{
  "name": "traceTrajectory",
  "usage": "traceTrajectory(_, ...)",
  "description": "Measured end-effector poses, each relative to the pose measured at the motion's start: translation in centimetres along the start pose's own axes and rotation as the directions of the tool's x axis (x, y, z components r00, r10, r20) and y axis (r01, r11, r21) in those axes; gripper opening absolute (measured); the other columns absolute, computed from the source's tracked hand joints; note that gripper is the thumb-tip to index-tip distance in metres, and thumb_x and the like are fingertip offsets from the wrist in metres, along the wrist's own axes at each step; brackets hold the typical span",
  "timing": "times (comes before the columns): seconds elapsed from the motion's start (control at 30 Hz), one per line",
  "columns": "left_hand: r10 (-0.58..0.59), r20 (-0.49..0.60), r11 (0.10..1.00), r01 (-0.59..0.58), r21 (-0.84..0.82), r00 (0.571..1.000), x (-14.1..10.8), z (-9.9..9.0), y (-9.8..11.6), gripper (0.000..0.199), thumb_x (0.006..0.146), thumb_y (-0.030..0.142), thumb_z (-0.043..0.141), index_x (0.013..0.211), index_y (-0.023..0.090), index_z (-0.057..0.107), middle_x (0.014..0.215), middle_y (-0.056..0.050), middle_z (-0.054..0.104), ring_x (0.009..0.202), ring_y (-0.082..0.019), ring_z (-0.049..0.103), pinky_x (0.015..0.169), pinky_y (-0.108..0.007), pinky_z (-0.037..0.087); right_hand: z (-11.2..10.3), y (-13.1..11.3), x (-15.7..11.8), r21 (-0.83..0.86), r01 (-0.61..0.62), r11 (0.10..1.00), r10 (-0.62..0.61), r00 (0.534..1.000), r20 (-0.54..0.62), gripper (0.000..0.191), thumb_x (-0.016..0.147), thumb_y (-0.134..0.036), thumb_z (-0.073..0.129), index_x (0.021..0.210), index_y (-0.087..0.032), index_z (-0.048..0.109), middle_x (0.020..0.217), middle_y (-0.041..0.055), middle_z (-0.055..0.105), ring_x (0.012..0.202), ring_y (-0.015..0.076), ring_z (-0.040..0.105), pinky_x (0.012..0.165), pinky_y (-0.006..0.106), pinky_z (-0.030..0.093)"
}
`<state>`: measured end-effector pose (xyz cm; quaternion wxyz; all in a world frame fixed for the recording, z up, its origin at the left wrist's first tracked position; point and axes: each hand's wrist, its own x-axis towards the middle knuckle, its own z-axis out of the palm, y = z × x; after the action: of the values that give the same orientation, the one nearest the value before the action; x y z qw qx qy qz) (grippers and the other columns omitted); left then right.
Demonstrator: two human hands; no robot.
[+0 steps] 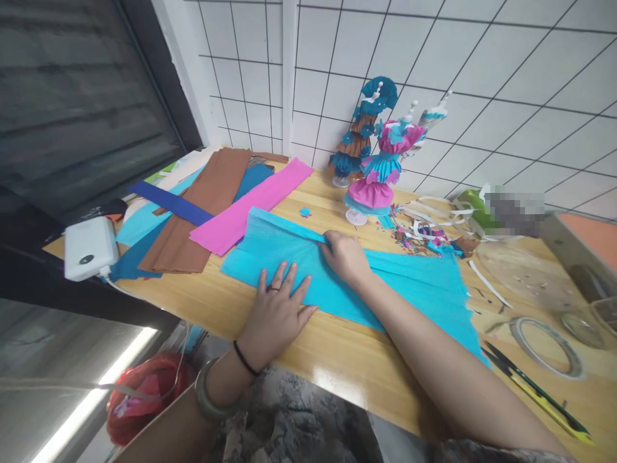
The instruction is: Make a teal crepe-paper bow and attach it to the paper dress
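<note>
On the table [193, 296], left hand [276, 315] splays, right hand [348, 258] pinches blue paper [419, 283].

Craft workspace, seemingly: wooden table [193, 296], coloured paper [424, 280], scissors [540, 395], tape roll [517, 334], paper scraps [434, 243], frilled figures [371, 194].

One bare left hand [279, 315] and one bare right hand [348, 258] make two. One wide bright-blue crinkly paper sheet [414, 276], one pink paper strip [260, 202], one white rounded box [89, 244], one black-and-yellow scissors pair [540, 400], one red bucket [123, 424].
</note>
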<state>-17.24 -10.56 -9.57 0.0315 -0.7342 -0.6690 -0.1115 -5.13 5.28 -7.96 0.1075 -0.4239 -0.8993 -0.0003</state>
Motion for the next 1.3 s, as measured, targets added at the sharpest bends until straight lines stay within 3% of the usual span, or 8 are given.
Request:
traceTrajectory(0.17, -0.005, -0.005, 1.0, 0.005, 0.001, 1.0, 0.1, 0.0, 0.0, 0.05, 0.088, 0.05, 0.028, 0.131, 0.027, 0.041, 0.142, -0.011, 0.032, 0.133, -0.032, 0.02, 0.103, -0.059, 0.017, 0.8, 0.4, 0.9, 0.006, -0.016, 1.0, 0.016, 0.999, -0.039, 0.025, 0.089, -0.031, 0.041, 0.099, -0.014, 0.056, 0.095, 0.0126, 0.064, 0.089, 0.0256, 0.057, 0.075, 0.033, 0.037)
traceTrajectory(0.33, -0.008, -0.008, 1.0, 0.008, 0.005, 1.0, 0.0, 0.0, 0.0, 0.05, 0.088, 0.05, 0.029, 0.131, 0.027, 0.041, 0.142, -0.011, 0.032, 0.134, -0.032, 0.019, 0.103, -0.059, 0.017, 0.2, 0.4, 0.2, 0.019, 0.012, 1.0, -0.01, 0.994, -0.104, 0.035, 0.087, -0.027, 0.044, 0.118, -0.011, 0.048, 0.11, 0.0173, 0.058, 0.104, 0.0286, 0.05, 0.086, 0.04, 0.036)
traceTrajectory(0.47, -0.007, 0.0, 1.0, 0.007, 0.014, 1.0, -0.1, 0.0, 0.1, 0.05, 0.088, 0.05, 0.028, 0.131, 0.027, 0.04, 0.143, -0.01, 0.03, 0.134, -0.031, 0.017, 0.103, -0.059, 0.016, -0.5, 0.0, -1.9, 0.121, 0.275, 0.954, -0.255, 0.954, -0.159, 0.034, 0.091, -0.025, 0.036, 0.119, -0.011, 0.05, 0.117, 0.0157, 0.055, 0.11, 0.0241, 0.047, 0.093, 0.039, 0.037)
traceTrajectory(0.57, -0.005, -0.004, 1.0, 0.006, 0.023, 1.0, -0.1, 0.1, 0.1, 0.05, 0.088, 0.049, 0.028, 0.131, 0.027, 0.041, 0.143, -0.01, 0.03, 0.134, -0.031, 0.017, 0.103, -0.059, 0.016, -0.1, 0.0, -3.4, 0.196, 0.432, 0.88, -0.422, 0.902, -0.092, 0.038, 0.092, -0.026, 0.033, 0.122, -0.01, 0.049, 0.124, 0.0149, 0.052, 0.117, 0.0216, 0.045, 0.098, 0.037, 0.037)
traceTrajectory(0.67, -0.012, -0.007, 0.999, 0.012, 0.032, 1.0, 0.0, 0.1, 0.1, 0.05, 0.088, 0.049, 0.029, 0.131, 0.027, 0.04, 0.143, -0.01, 0.03, 0.134, -0.031, 0.018, 0.103, -0.059, 0.015, 0.8, 0.4, -4.3, 0.188, 0.422, 0.887, -0.431, 0.902, 0.01, 0.044, 0.092, -0.031, 0.033, 0.129, -0.01, 0.043, 0.136, 0.0151, 0.042, 0.127, 0.023, 0.034, 0.104, 0.041, 0.031)
traceTrajectory(0.8, -0.085, -0.025, 0.995, 0.086, 0.058, 0.996, -0.1, 0.2, 0.0, 0.055, 0.086, 0.053, 0.031, 0.132, 0.025, 0.04, 0.142, -0.012, 0.031, 0.132, -0.033, 0.021, 0.102, -0.059, 0.017, 1.3, 0.8, -4.5, 0.164, 0.396, 0.903, -0.41, 0.911, 0.055, 0.049, 0.092, -0.036, 0.031, 0.133, -0.012, 0.038, 0.141, 0.0132, 0.033, 0.132, 0.0233, 0.025, 0.107, 0.044, 0.024)
traceTrajectory(1.03, -0.321, -0.119, 0.925, 0.338, 0.175, 0.94, -1.2, 0.3, -2.5, 0.06, 0.085, 0.052, 0.035, 0.131, 0.015, 0.042, 0.139, -0.019, 0.034, 0.128, -0.038, 0.028, 0.1, -0.058, 0.02, 1.3, 0.6, -4.5, 0.162, 0.386, 0.908, -0.399, 0.915, 0.053, 0.049, 0.092, -0.038, 0.03, 0.134, -0.013, 0.037, 0.141, 0.0123, 0.033, 0.133, 0.0224, 0.024, 0.107, 0.045, 0.023)
traceTrajectory(1.3, -0.36, -0.226, 0.89, 0.406, 0.208, 0.905, -2.1, -0.1, -5.5, 0.061, 0.086, 0.05, 0.031, 0.127, 0.007, 0.044, 0.131, -0.024, 0.043, 0.124, -0.041, 0.034, 0.094, -0.063, 0.024, 1.1, 0.5, -4.6, 0.163, 0.389, 0.907, -0.4, 0.916, 0.038, 0.048, 0.092, -0.037, 0.03, 0.133, -0.013, 0.038, 0.14, 0.0136, 0.034, 0.133, 0.0213, 0.024, 0.107, 0.045, 0.024)
